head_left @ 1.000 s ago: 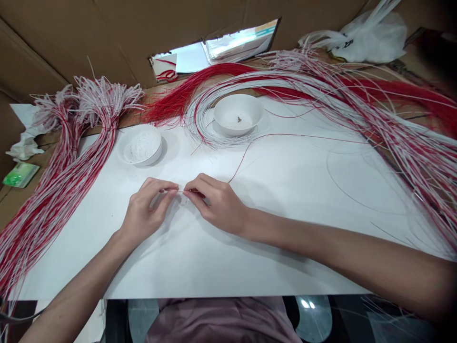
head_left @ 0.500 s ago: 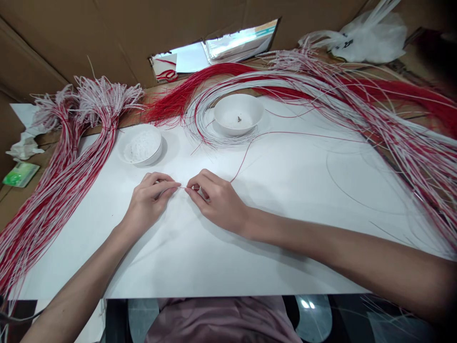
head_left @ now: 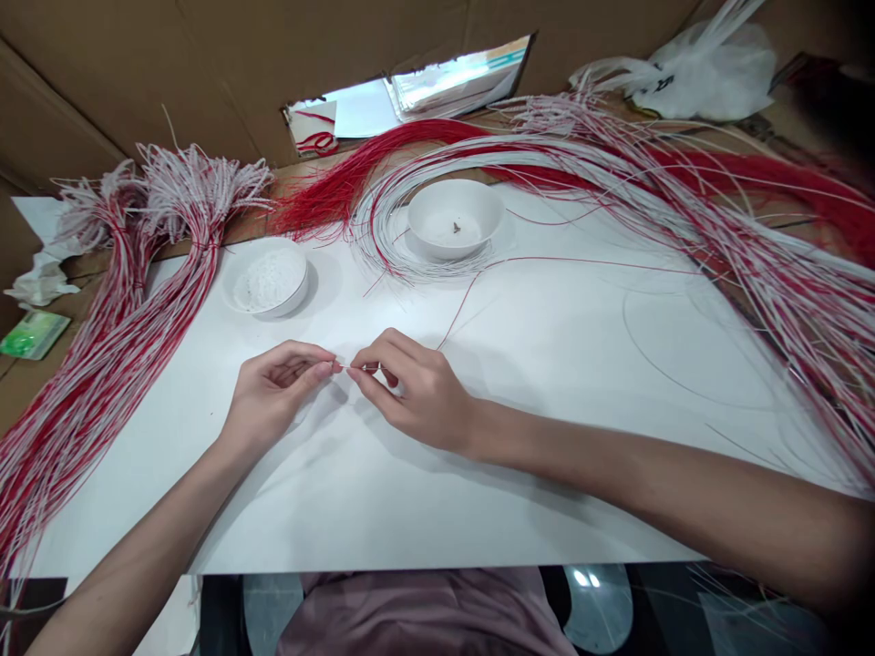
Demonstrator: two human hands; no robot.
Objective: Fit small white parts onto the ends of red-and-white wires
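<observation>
Over the middle of the white tabletop, my two hands meet almost fingertip to fingertip. My left hand (head_left: 277,387) pinches the short end of a thin strand between thumb and forefinger. Just beside it, my right hand (head_left: 410,383) pinches the same strand, its other fingers curled. From behind the right hand a thin red cord (head_left: 466,296) runs up and then off to the right. What sits at the fingertips is too small to make out. Behind the left hand stands a white bowl (head_left: 299,296) holding small white bits; another white bowl (head_left: 424,232) holds a few dark specks.
Tied bundles of red and white cords (head_left: 157,319) lie along the left side. Loose red strands (head_left: 383,150) and a white coil (head_left: 373,214) spread across the back and right. A plastic bag (head_left: 717,77) sits at the back right, before a cardboard wall (head_left: 205,55).
My left hand has turned and opened its palm more toward me, shifting slightly left and down, its fingertips still pinching. My right hand has barely moved.
</observation>
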